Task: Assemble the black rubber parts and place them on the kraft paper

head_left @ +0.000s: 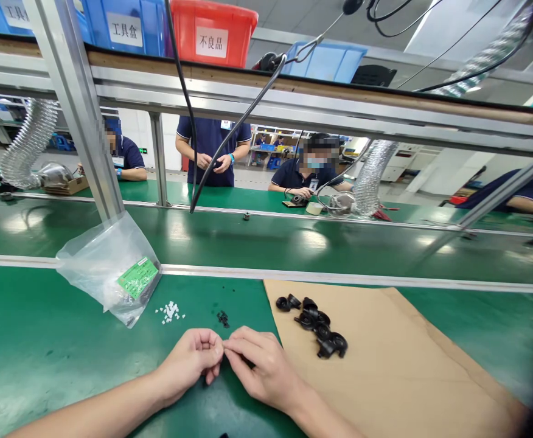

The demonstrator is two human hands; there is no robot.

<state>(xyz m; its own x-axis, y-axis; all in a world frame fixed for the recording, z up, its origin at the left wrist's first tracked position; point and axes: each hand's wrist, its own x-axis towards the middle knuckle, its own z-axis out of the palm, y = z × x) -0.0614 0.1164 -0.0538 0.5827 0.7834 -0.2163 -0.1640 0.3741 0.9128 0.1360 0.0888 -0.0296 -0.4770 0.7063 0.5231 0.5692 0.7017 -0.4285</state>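
My left fingers (pixel 212 354) and right fingers (pixel 239 347) pinch together, any contents hidden; beyond, black bits (pixel 222 319), white pieces (pixel 170 312); plastic bag (pixel 104 267) overlaps the tabletop's (pixel 15 340) far edge.

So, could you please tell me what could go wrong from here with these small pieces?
The small black pieces lie loose just beyond the fingers; a careless move might scatter them. The small white pieces, also loose, could mix with them if pushed sideways.
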